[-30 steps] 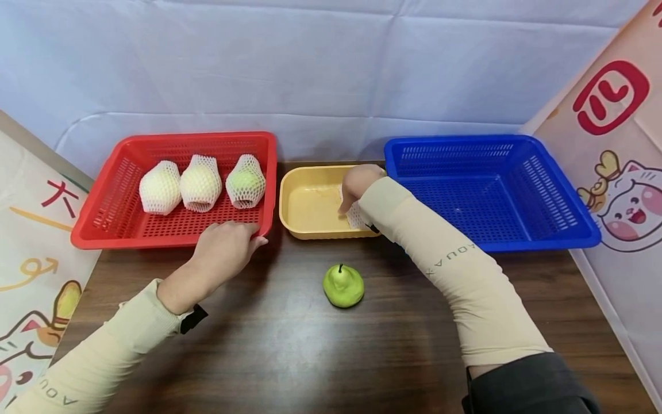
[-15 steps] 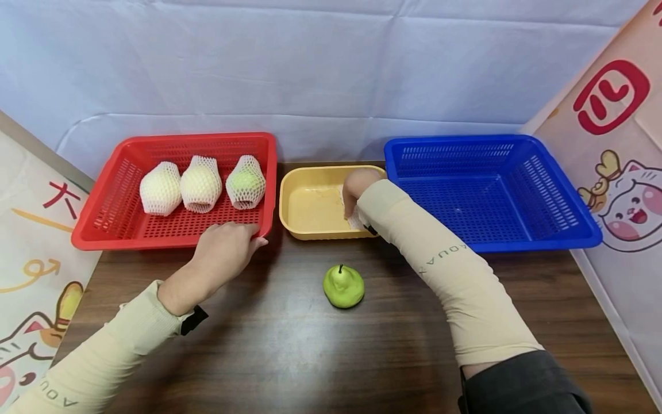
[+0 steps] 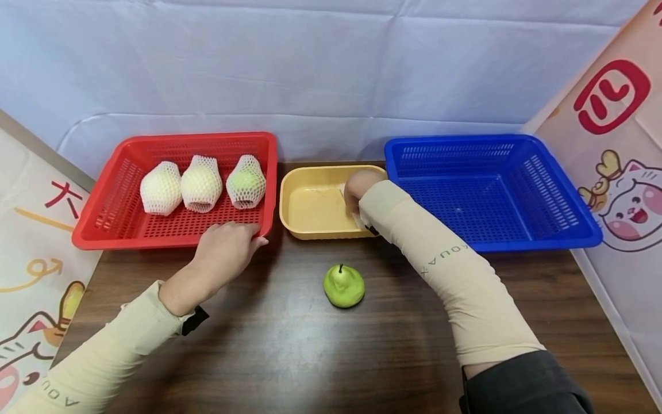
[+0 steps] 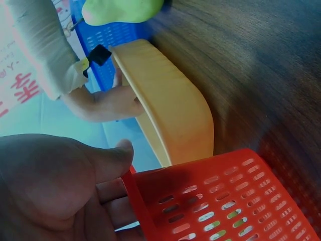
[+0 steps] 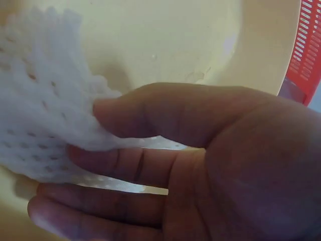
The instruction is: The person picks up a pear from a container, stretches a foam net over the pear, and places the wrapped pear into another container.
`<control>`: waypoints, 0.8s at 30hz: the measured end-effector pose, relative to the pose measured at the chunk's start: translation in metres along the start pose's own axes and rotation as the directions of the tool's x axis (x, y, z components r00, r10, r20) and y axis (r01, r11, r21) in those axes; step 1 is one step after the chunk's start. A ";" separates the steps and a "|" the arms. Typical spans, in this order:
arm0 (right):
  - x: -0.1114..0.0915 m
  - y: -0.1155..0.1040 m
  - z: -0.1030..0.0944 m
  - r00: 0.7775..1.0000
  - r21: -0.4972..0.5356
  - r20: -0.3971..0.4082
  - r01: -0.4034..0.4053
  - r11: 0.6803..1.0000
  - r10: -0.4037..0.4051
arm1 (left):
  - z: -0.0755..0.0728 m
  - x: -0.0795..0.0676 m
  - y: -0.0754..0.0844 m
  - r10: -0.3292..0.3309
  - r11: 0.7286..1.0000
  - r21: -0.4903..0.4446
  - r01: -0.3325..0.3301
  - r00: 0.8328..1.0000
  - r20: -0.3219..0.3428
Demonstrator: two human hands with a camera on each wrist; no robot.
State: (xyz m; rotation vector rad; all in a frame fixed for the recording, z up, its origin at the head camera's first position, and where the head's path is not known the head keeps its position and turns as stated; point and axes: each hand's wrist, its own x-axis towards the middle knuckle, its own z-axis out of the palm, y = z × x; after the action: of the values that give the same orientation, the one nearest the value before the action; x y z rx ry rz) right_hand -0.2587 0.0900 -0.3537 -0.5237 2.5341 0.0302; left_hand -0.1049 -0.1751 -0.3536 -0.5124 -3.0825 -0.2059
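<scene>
My left hand [image 3: 226, 253] grips the near right corner of the red basket [image 3: 150, 241]; in the left wrist view the thumb [image 4: 115, 159] lies by the basket's rim, fingers on the other side. Inside that basket sit three pears in white foam nets, one of them the greener pear [image 3: 245, 181]. Over the right end of the yellow tray [image 3: 305, 233], my right hand [image 3: 361, 187] pinches a white foam net [image 5: 45, 110] between thumb and fingers, and the net lies against the tray's bottom. A bare green pear [image 3: 343, 287] stands on the table in front of the tray.
A blue basket [image 3: 460, 210] with slotted walls stands to the right, against the yellow tray's side. Behind everything hangs a pale cloth [image 3: 331, 75]. Printed panels border both sides of the brown wooden table [image 3: 289, 356].
My right hand has shifted slightly rightward within the yellow tray, and less of the foam net shows in the head view. The left hand, baskets and pears have stayed put.
</scene>
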 end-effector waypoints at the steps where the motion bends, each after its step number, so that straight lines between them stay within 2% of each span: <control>1: 0.002 0.000 0.000 1.000 -0.001 0.013 -0.004 1.000 0.004 | 0.000 0.000 0.000 0.000 1.000 0.003 0.000 1.000 0.000; 5: 0.010 0.002 -0.001 0.995 -0.001 0.088 -0.056 0.998 0.056 | 0.001 0.000 0.000 0.001 1.000 0.005 -0.001 1.000 0.002; 12: 0.021 0.000 -0.007 0.969 -0.028 0.215 -0.116 0.993 0.120 | 0.000 -0.001 0.001 0.000 1.000 0.008 0.000 1.000 -0.001; 21: 0.022 0.002 -0.023 0.930 0.043 0.341 -0.162 0.986 0.138 | 0.000 -0.001 0.001 0.009 1.000 0.006 -0.009 1.000 -0.021; 24: 0.020 0.003 -0.028 0.916 0.041 0.385 -0.139 0.989 0.112 | 0.000 -0.002 0.001 0.008 1.000 0.004 -0.008 1.000 -0.020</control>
State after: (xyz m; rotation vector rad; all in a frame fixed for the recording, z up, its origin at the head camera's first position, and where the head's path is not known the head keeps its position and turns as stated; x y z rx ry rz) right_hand -0.2893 0.0817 -0.3400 -0.2924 2.1718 0.0849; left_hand -0.1026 -0.1752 -0.3540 -0.5192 -3.0603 -0.2043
